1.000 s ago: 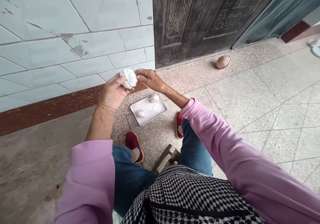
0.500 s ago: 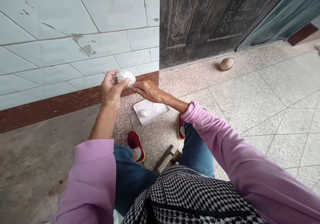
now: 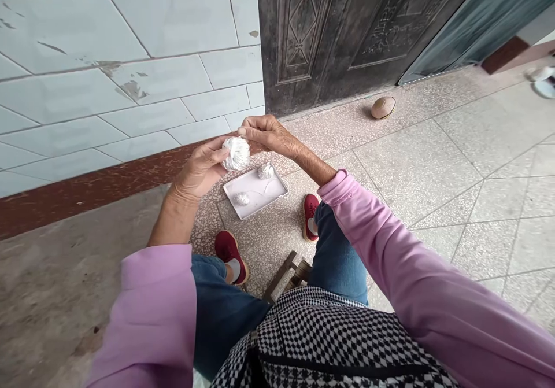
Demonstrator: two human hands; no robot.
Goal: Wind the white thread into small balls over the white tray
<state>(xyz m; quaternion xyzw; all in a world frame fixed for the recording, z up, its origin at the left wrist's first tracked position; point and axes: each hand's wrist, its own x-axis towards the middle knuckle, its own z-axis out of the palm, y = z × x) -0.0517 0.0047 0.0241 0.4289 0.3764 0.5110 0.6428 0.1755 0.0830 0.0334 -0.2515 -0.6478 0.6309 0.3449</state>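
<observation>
My left hand is closed around a white ball of yarn, thumb on its near side. Just above and to the right of the ball, my right hand has its fingers pinched together; what is between them, probably the strand, is too fine to make out. On the floor below lies a shallow white tray. Two smaller balls of white yarn rest in it, one ball at the near left and another ball at the far right. A thin loose strand curves across the tray.
A wooden stool shows between my legs, with a red shoe on the left and another shoe on the right. Ahead are a tiled wall and a dark carved door. A rounded pinkish object lies near the door.
My right hand has moved from the ball's lower right to above it. The ball has turned and shifted slightly right and down in my left hand. The tray's far ball now shows.
</observation>
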